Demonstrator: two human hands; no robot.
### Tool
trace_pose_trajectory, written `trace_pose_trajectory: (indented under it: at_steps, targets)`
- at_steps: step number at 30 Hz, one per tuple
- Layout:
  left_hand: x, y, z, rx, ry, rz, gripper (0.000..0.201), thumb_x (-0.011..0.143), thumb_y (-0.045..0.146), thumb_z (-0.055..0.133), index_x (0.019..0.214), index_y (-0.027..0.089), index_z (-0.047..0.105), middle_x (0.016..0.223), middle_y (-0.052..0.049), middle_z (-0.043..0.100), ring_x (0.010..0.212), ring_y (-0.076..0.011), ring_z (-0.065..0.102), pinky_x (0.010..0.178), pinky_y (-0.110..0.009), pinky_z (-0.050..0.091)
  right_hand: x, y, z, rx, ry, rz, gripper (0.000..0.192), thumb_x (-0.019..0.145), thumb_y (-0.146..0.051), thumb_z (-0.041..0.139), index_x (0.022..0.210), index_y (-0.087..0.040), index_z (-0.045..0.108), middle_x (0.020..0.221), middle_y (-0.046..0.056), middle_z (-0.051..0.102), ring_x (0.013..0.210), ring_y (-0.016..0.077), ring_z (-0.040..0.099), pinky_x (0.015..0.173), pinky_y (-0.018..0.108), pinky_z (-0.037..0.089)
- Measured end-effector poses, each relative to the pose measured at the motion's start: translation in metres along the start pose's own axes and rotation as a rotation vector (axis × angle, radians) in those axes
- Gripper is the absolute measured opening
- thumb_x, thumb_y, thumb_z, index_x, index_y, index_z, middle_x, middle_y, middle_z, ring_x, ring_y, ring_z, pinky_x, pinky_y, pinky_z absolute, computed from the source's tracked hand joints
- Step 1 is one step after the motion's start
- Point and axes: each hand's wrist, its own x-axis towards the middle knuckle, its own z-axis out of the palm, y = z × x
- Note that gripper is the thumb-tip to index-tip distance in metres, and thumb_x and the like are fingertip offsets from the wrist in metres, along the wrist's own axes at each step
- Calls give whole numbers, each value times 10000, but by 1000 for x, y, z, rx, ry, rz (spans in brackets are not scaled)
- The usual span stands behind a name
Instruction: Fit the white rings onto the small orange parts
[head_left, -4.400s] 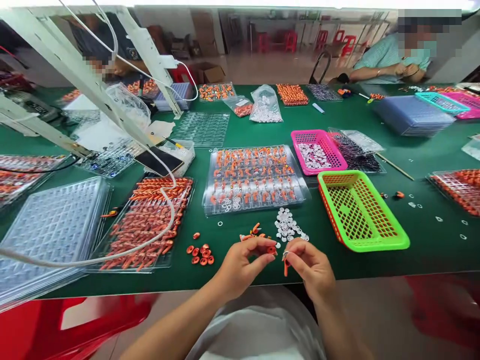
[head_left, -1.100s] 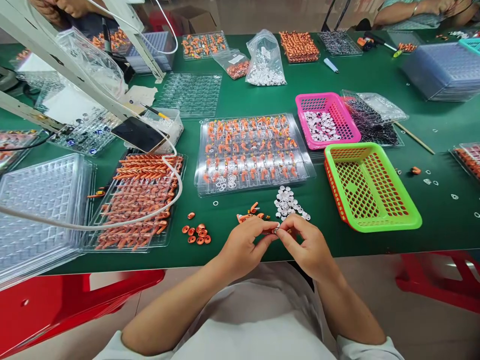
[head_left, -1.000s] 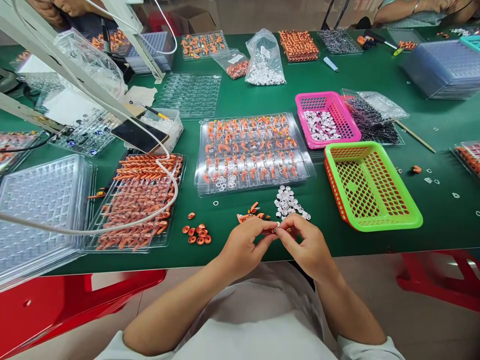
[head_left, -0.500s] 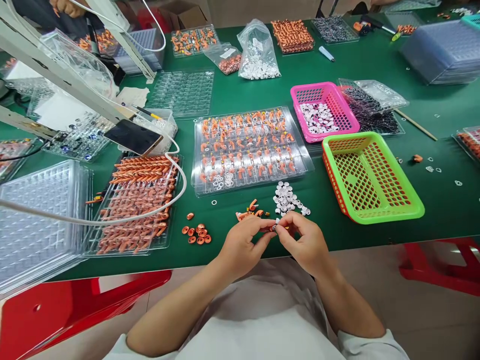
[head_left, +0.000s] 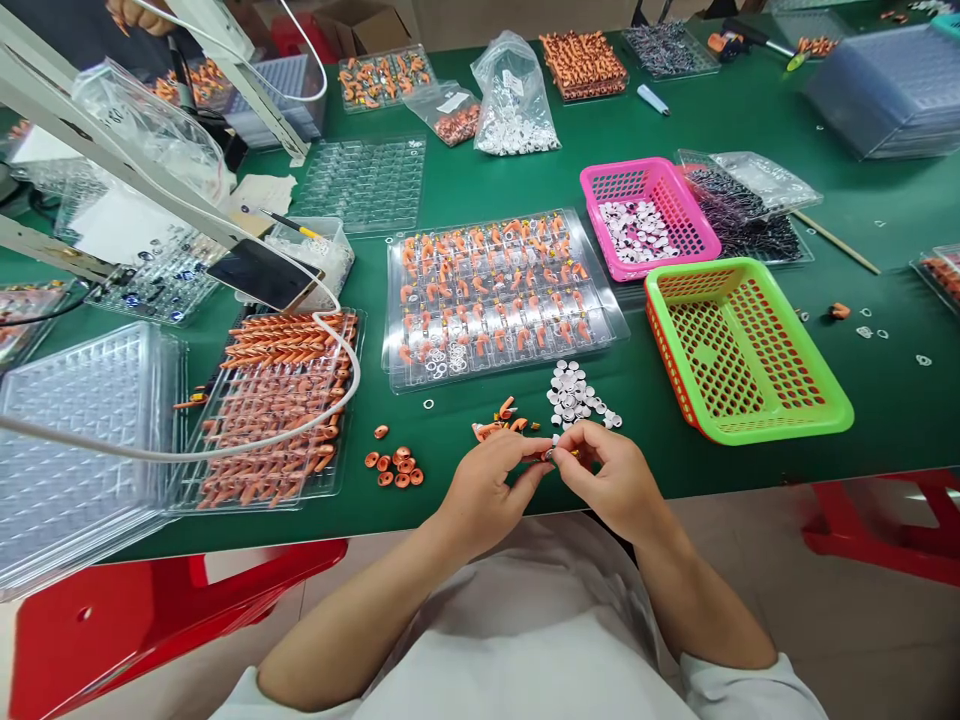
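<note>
Close to the table's near edge, my left hand (head_left: 484, 490) and my right hand (head_left: 615, 485) meet fingertip to fingertip. Both are closed in a pinch on one small orange part (head_left: 549, 455) with a dark metallic bit; fingers hide most of it. Just beyond the fingertips lie a pile of white round caps (head_left: 577, 395) and a few curved orange pieces (head_left: 495, 430) with yellow bits. Left of my left hand are several copper-coloured cups (head_left: 401, 465). Farther back, a clear tray (head_left: 600, 325) holds rows of curved orange pieces and some thin white rings.
A green basket (head_left: 814, 425) and a pink basket (head_left: 592, 190) with white caps stand right. Left are trays of copper-coloured parts (head_left: 277, 420), stacked clear trays (head_left: 82, 430), a phone (head_left: 262, 275), a white cable (head_left: 356, 375) and a metal frame (head_left: 112, 120). Another person's hand (head_left: 142, 15) shows far left.
Both hands keep their pinch on the small part, almost unmoved. The view has shifted very slightly.
</note>
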Motion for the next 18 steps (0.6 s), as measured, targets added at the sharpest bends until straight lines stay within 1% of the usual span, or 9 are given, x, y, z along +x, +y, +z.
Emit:
trace_pose_trajectory:
  at_steps: [3, 6, 9, 11, 18]
  targets:
    - [0, 2, -1, -13, -14, -37, 169, 873, 162, 635, 1032, 206, 673, 854, -26, 739, 763, -161, 671, 746, -300, 530, -1, 0, 1, 18, 10, -10, 70, 861, -219, 572, 792, -207, 575, 712, -16, 592, 593, 118, 534, 529, 220, 426]
    - [1, 4, -1, -34, -8, -77, 166, 863, 162, 649, 1023, 195, 679, 840, -28, 736, 761, -162, 678, 732, -292, 533, -2, -1, 2, -23, 37, -74, 57, 866, -209, 575, 811, -212, 588, 743, -6, 600, 619, 127, 541, 559, 235, 439]
    - [2, 5, -1, -34, 8, -76, 160, 859, 161, 653, 1015, 188, 680, 837, -34, 740, 758, -166, 685, 738, -297, 534, -3, -3, 3, -87, 68, -158, 92, 884, -191, 555, 803, -214, 591, 756, 4, 588, 666, 142, 552, 607, 255, 449]
    - [2, 5, -1, -28, 17, -60, 152, 862, 168, 650, 1010, 191, 679, 834, -35, 744, 758, -172, 686, 749, -310, 533, -3, -4, 2, -105, 66, -184, 101, 900, -186, 540, 817, -217, 590, 768, 11, 587, 685, 150, 556, 624, 264, 452]
    - [1, -1, 1, -11, 22, -33, 157, 870, 163, 638, 1016, 207, 677, 842, -30, 743, 757, -174, 677, 769, -330, 533, -1, -2, -2, -111, -9, -157, 99, 925, -198, 522, 846, -215, 579, 777, 18, 595, 682, 156, 556, 590, 264, 429]
